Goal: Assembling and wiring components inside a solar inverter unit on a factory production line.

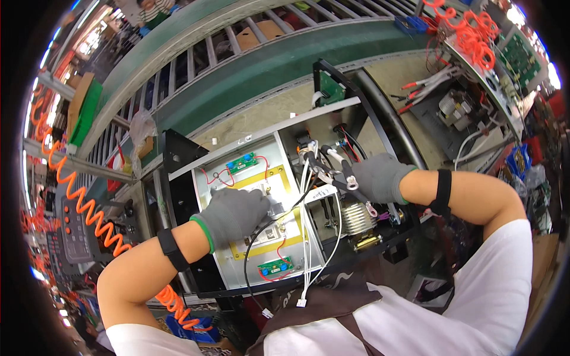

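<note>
An open metal chassis (280, 137) lies in front of me, split into two compartments. My left hand (234, 215), in a grey glove, is over the left compartment, its fingers curled down near a white module on a yellow-edged plate (274, 177). Whatever those fingers pinch is hidden. My right hand (380, 178), gloved alike, is closed at the right compartment around a thick black cable (347, 168) with a metal ring lug; its fingertips are partly covered. White wires (306, 249) with small plugs trail across the divider toward me. A ribbed silver coil (357, 221) sits below my right hand.
Two small green circuit boards (276, 267) are in the left compartment. A roller conveyor (249, 32) runs behind the chassis. An orange coiled hose (89, 207) hangs at left. Another unit with red-tipped cables (415, 89) stands at right. A person (155, 10) is far off at the upper left.
</note>
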Demonstrator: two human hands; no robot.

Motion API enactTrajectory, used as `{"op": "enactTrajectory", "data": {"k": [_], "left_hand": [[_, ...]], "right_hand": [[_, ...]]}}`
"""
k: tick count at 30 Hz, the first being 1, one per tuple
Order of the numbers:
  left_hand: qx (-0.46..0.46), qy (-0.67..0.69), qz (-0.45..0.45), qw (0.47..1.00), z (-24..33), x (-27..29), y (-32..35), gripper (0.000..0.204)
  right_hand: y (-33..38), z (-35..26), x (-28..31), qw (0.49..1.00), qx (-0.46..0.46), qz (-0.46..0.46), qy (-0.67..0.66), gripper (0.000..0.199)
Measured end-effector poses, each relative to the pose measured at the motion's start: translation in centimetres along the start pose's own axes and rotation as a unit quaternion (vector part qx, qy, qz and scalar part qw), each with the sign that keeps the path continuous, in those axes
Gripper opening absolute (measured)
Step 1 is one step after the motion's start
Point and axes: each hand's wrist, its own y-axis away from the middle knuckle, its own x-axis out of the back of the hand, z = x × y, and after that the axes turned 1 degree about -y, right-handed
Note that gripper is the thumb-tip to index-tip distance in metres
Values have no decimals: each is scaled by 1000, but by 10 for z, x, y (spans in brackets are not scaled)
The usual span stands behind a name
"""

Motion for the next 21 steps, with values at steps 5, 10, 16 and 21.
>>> {"op": "enactTrajectory", "data": {"k": [5, 10, 16, 21], "left_hand": [[136, 170, -19, 976, 0, 0, 19, 32], [187, 246, -7, 951, 9, -9, 12, 35], [214, 175, -71, 958, 24, -7, 4, 29], [209, 114, -30, 971, 28, -15, 6, 28]], "right_hand": [[3, -7, 13, 999, -21, -50, -2, 23], [-1, -13, 18, 997, -48, -63, 4, 20], [0, -9, 6, 999, 20, 30, 34, 24], [3, -9, 8, 999, 0, -2, 36, 22]]}}
